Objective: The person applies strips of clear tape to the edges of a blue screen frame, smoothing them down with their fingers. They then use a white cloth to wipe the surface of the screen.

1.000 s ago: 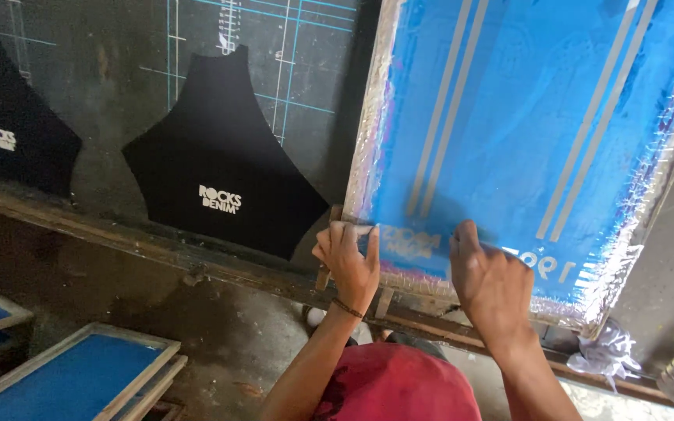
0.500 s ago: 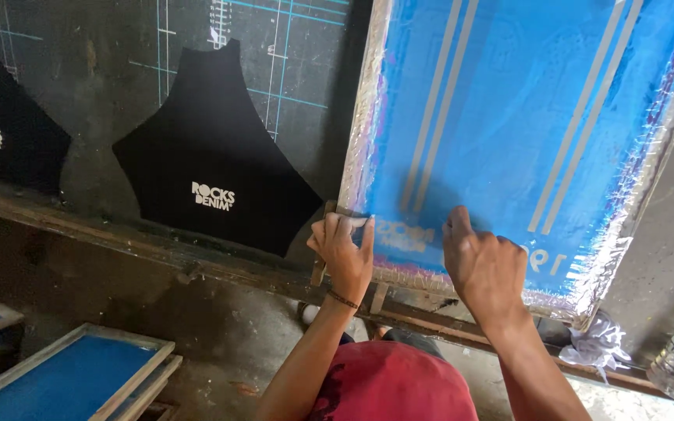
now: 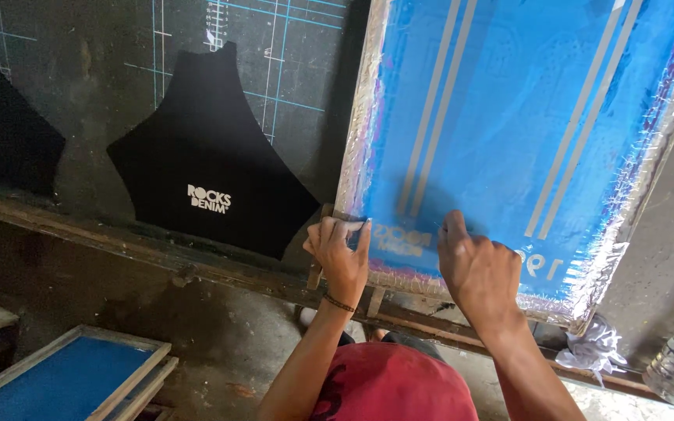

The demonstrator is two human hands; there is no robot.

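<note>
Your left hand (image 3: 341, 249) pinches the blue printing screen (image 3: 524, 125) frame's corner at seven o'clock, steadying it; your right hand (image 3: 481, 269), its grip curled loosely, presses the mesh.

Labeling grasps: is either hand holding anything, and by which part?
Left hand grips the screen frame at its near-left corner. Right hand presses down on the blue mesh near the bottom edge; whether it holds anything cannot be told.

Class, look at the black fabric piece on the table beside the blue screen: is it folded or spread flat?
Spread flat. The black fabric piece shows its whole flared outline with no creases or doubled edges, lying against the dark gridded table.
</note>
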